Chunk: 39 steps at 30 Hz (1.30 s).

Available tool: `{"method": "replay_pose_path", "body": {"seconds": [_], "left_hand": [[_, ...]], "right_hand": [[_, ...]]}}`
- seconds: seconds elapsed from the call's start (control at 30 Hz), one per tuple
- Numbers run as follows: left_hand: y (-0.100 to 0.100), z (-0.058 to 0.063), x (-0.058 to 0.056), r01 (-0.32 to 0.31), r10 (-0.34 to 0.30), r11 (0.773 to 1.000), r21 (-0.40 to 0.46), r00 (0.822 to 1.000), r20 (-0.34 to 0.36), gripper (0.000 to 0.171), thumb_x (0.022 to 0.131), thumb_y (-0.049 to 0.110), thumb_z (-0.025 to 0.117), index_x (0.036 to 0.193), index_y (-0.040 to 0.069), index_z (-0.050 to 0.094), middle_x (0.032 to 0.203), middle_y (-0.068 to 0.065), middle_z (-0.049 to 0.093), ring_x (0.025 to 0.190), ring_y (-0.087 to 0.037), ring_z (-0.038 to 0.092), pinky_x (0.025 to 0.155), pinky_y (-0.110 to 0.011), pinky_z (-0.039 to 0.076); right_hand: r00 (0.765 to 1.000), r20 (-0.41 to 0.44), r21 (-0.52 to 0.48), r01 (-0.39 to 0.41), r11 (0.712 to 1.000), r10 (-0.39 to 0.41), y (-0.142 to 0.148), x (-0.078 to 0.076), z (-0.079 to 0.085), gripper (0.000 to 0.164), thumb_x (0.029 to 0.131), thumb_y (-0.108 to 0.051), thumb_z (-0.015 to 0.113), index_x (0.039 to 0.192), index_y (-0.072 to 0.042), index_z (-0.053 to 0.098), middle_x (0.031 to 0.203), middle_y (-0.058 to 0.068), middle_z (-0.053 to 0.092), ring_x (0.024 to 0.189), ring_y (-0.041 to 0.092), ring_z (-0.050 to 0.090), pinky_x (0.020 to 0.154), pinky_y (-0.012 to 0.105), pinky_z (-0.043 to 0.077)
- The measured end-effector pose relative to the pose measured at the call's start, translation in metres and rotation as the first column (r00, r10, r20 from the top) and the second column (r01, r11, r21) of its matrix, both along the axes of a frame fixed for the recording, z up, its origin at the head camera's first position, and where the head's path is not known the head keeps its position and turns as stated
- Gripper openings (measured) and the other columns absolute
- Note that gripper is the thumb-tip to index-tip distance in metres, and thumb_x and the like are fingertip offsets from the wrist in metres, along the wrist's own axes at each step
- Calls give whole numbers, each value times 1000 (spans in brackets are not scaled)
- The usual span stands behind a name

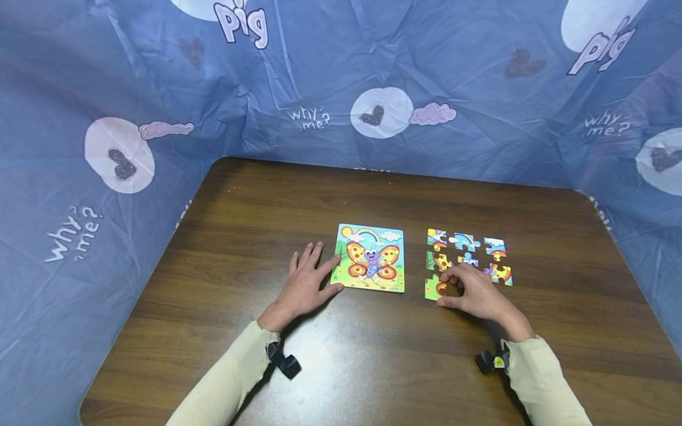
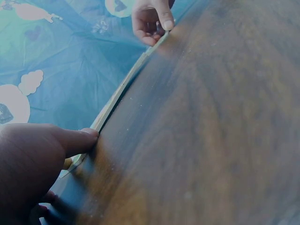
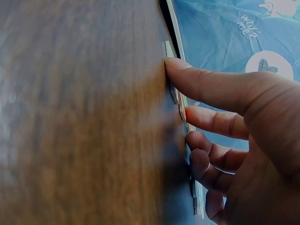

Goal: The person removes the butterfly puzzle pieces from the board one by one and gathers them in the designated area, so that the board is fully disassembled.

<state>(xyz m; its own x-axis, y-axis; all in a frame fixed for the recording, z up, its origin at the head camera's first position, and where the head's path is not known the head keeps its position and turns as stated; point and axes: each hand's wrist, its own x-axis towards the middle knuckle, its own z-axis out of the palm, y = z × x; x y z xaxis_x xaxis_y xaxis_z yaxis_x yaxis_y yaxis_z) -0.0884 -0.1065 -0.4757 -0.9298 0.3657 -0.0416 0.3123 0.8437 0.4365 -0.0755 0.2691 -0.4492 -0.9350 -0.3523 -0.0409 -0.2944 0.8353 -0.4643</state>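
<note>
A square butterfly puzzle board [image 1: 369, 258] lies on the table, its picture whole. Spread out, my left hand [image 1: 306, 284] rests at the board's left side, with index finger and thumb touching its edge; the left wrist view shows the thumb [image 2: 77, 140] against that edge. To the right are several loose jigsaw pieces in rows. With thumb and index finger my right hand [image 1: 474, 293] pinches the green lower-left puzzle piece [image 1: 433, 289]. The right wrist view shows the thumb [image 3: 201, 82] at a piece's edge, other fingers curled. This hand partly covers the pieces behind it.
Loose pieces with a sun [image 1: 437, 236], a rainbow [image 1: 465, 241] and a cloud [image 1: 495, 246] form the back row. A wing piece [image 1: 501, 274] lies right of my right hand. Blue printed cloth [image 1: 319, 77] hangs behind the brown table [image 1: 277, 195].
</note>
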Motion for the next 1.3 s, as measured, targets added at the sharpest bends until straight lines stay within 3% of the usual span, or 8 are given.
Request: {"method": "replay_pose_path", "body": {"seconds": [0.4, 0.57, 0.8, 1.0, 1.3], "left_hand": [[0, 0, 0, 1, -1, 1000, 5, 1000, 0, 67, 95, 52, 60, 153, 22, 43, 166, -24, 20, 156, -42, 13, 124, -66, 7], [0, 0, -1, -2, 2, 1000, 11, 1000, 6, 67, 95, 51, 60, 153, 22, 43, 166, -24, 19, 156, -42, 12, 125, -66, 6], [0, 0, 0, -1, 1, 1000, 10, 1000, 8, 67, 95, 51, 60, 153, 22, 42, 166, -23, 19, 157, -42, 12, 125, -65, 6], [0, -1, 0, 1, -1, 1000, 13, 1000, -5, 66, 95, 51, 60, 152, 22, 44, 166, -24, 21, 156, -43, 14, 124, -66, 7], [-1, 0, -1, 14, -14, 1000, 8, 1000, -9, 66, 95, 51, 60, 153, 22, 44, 165, -25, 21, 156, -43, 14, 124, -67, 8]], "right_hand": [[999, -44, 17, 18, 1000, -18, -2, -2, 2, 47, 74, -35, 88, 108, -9, 69, 97, 6, 66, 89, 19, 58, 78, 37, 42], [998, -62, -2, 26, 1000, -26, -13, -9, 10, 48, 77, -34, 86, 113, -7, 69, 109, 11, 66, 100, 28, 61, 79, 45, 39], [998, -59, -47, -33, 998, 30, -45, -22, 23, 48, 82, -32, 82, 120, -6, 67, 115, 11, 64, 104, 28, 61, 89, 52, 46], [992, -68, -87, -116, 989, 110, -82, -31, 31, 51, 81, -29, 83, 122, -3, 67, 111, 14, 64, 97, 27, 59, 84, 43, 48], [979, -21, -81, -205, 975, 204, -128, -36, 21, 52, 84, -30, 81, 125, -3, 65, 118, 14, 61, 101, 25, 59, 88, 43, 52]]}}
